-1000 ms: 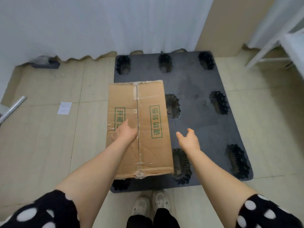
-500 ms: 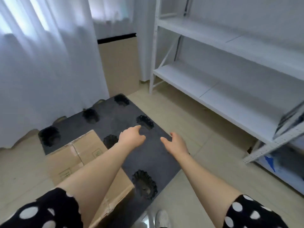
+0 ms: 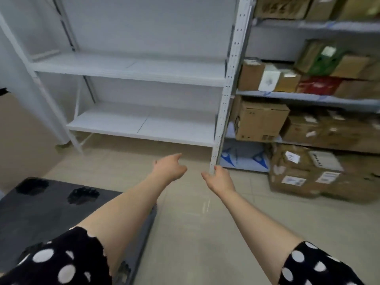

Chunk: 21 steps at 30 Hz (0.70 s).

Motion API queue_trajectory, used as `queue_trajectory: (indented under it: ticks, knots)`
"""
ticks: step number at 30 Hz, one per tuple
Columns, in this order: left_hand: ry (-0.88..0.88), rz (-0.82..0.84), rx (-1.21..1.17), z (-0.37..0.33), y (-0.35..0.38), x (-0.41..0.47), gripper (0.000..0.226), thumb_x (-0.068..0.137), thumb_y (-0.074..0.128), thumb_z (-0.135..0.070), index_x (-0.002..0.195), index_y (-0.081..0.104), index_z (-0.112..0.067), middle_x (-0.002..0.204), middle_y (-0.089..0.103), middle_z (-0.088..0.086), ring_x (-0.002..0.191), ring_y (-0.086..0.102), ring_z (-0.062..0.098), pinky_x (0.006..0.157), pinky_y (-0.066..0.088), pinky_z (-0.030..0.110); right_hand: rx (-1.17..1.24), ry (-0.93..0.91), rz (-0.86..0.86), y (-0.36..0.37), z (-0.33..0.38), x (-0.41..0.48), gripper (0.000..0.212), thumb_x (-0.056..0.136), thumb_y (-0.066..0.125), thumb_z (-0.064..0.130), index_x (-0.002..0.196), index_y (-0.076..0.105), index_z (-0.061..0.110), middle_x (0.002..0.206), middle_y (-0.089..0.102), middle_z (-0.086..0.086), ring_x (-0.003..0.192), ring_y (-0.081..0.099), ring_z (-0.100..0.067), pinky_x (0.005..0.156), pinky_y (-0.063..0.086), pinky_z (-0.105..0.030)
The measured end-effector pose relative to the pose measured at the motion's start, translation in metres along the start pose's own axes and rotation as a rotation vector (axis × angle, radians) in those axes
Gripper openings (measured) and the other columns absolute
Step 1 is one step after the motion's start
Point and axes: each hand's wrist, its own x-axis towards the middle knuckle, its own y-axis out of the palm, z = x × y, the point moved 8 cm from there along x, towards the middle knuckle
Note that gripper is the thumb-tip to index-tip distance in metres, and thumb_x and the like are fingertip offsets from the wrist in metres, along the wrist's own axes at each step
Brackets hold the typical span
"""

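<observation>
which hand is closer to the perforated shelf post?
Right. The right hand is at the foot of the shelf post, fingertips overlapping it in view; contact unclear. The left hand is apart, off to the post's left.

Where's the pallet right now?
Head view, bottom left: the pallet lies on the floor in front of the white rack, its right edge passing under the left forearm.
</observation>
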Motion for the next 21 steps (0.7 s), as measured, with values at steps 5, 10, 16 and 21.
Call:
queue_trajectory:
  ticks: [5, 10, 16, 21]
  knots:
    - [0.159, 0.084, -0.108, -0.18, 0.082, 0.03, 0.061, 0.089, 0.053, -0.03, 0.147, 0.036, -0.022, 0.148, 0.042, 0.003, 0.135, 0.04, 0.024, 0.113, 0.029, 0.041, 0.007, 0.149, -0.097, -0.137, -0.128, 0.03, 0.061, 0.095, 0.05, 0.04, 0.143, 0.034, 0.007, 0.148, 0.035, -0.015, 0.129, 0.044, -0.03, 0.1, 0.038, -0.033]
    - [0.268, 0.212, -0.124, -0.326, 0.156, 0.036, 0.062, 0.091, 0.054, -0.031, 0.148, 0.032, -0.022, 0.152, 0.036, 0.002, 0.138, 0.035, 0.023, 0.115, 0.026, 0.04, 0.05, 0.228, -0.173, -0.233, -0.223, 0.048, 0.061, 0.092, 0.053, 0.039, 0.141, 0.038, 0.005, 0.145, 0.042, -0.015, 0.131, 0.043, -0.03, 0.102, 0.038, -0.035]
    - [0.352, 0.278, -0.048, -0.444, 0.201, 0.061, 0.057, 0.092, 0.049, -0.027, 0.147, 0.034, -0.024, 0.147, 0.044, 0.002, 0.132, 0.043, 0.024, 0.112, 0.031, 0.043, 0.193, 0.315, -0.259, -0.314, -0.305, 0.074, 0.054, 0.091, 0.055, 0.035, 0.137, 0.044, 0.008, 0.14, 0.049, -0.013, 0.127, 0.047, -0.029, 0.102, 0.04, -0.034]
    - [0.375, 0.295, -0.019, -0.514, 0.237, 0.113, 0.052, 0.093, 0.048, -0.025, 0.145, 0.038, -0.025, 0.145, 0.046, 0.003, 0.126, 0.048, 0.024, 0.107, 0.037, 0.04, 0.231, 0.365, -0.284, -0.365, -0.362, 0.126, 0.044, 0.093, 0.054, 0.034, 0.13, 0.051, 0.009, 0.134, 0.054, -0.013, 0.123, 0.05, -0.029, 0.096, 0.04, -0.031]
